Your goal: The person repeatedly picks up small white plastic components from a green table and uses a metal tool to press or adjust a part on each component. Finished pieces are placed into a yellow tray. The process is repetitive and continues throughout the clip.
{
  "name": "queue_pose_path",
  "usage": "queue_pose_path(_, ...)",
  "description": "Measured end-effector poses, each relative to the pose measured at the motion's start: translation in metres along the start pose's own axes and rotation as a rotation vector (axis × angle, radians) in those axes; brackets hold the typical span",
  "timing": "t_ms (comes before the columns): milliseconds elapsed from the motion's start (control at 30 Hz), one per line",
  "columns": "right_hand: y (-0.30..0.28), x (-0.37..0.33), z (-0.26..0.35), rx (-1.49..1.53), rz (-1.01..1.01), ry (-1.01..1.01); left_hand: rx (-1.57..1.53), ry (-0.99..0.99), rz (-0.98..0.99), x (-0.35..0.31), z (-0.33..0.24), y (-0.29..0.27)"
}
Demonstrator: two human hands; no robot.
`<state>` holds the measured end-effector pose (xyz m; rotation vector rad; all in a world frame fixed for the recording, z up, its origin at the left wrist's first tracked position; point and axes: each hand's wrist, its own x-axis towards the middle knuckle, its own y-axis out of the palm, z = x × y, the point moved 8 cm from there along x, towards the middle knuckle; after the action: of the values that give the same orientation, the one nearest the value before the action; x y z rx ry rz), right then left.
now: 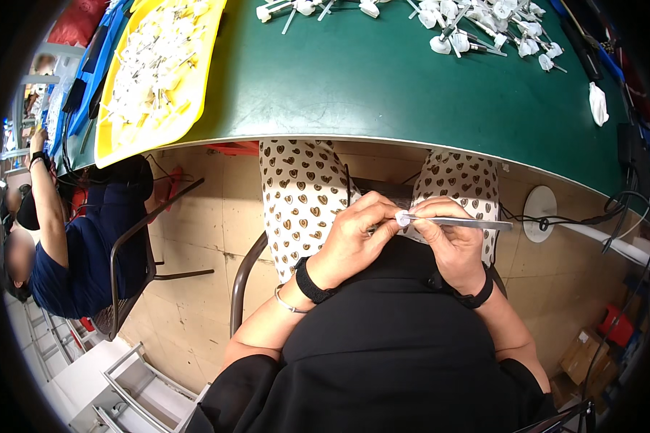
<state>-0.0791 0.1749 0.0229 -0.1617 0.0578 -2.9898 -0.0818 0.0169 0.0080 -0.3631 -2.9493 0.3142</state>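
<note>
The person sits back from the green table (354,79) and works in the lap, below the table's near edge. Both hands meet there over the black apron, between the heart-print knees.

The left hand (354,238) is closed, its fingertips pinched on a small white cap (402,217). The right hand (448,238) is also closed, thumb and forefinger gripping a thin metal rod (469,224) near its left end. The cap sits right at that end, so the two hands touch or nearly touch at the joint; whether the rod tip is already inside the cap I cannot tell.

The relation that matters: the rod's long axis runs nearly level, left to right, parallel to the table edge, its free end pointing out past the right knee. The cap lies straight off the rod's left tip, on the same line. The left hand is the nearer one to the cap, the right the nearer to the rod's shaft.

On the table, well apart from the hands, lie a yellow tray (159,72) of white parts at the left and a heap of finished pieces (484,29) at the far right edge. Another person (65,245) sits left of the table.
</note>
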Motion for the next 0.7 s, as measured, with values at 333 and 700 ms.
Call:
queue_pose_path(333, 0.001, 0.003, 0.011, -0.110, 0.020, -0.145, 0.026, 0.031, -0.014, 0.000, -0.002, 0.000)
queue_pose_path(700, 0.002, 0.004, 0.014, -0.151, 0.015, -0.151, 0.019, 0.035, -0.005, -0.001, 0.000, 0.001)
